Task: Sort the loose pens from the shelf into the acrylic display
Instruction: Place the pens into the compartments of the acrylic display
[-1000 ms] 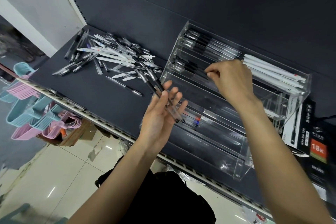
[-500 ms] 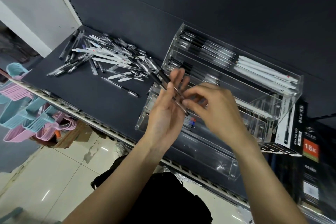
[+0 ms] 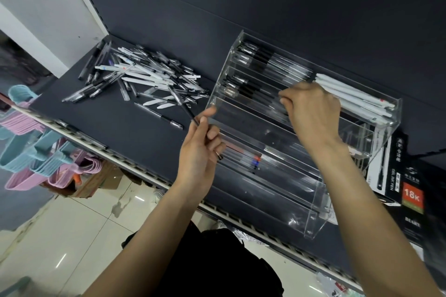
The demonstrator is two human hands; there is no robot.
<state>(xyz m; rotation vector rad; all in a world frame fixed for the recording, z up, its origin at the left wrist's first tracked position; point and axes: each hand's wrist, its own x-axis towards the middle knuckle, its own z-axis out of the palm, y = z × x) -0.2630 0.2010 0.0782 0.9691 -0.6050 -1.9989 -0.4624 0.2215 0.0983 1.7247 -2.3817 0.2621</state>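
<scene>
A heap of loose pens (image 3: 147, 79), clear, black and white, lies on the dark shelf (image 3: 108, 123) at the left. The tiered acrylic display (image 3: 311, 222) stands to its right. Its top tier holds clear black pens (image 3: 255, 58) and white pens (image 3: 354, 99); the second tier holds more clear pens. My left hand (image 3: 200, 152) is in front of the display's left end and grips a clear black pen (image 3: 183, 106) that points back toward the heap. My right hand (image 3: 313, 113) hovers over the second tier, its fingertips pinching a clear pen that is partly hidden.
A black gel-pen box (image 3: 410, 190) with a red "18K" label stands right of the display. Pink and blue hangers (image 3: 36, 152) hang below the shelf's front edge at the left, beside a cardboard box (image 3: 94, 181). A red-and-blue pen (image 3: 256, 161) lies in a lower tier.
My right hand left the left hand and moved up and right to the display's second tier with a pen. My left hand's fingers curled round the pen it keeps.
</scene>
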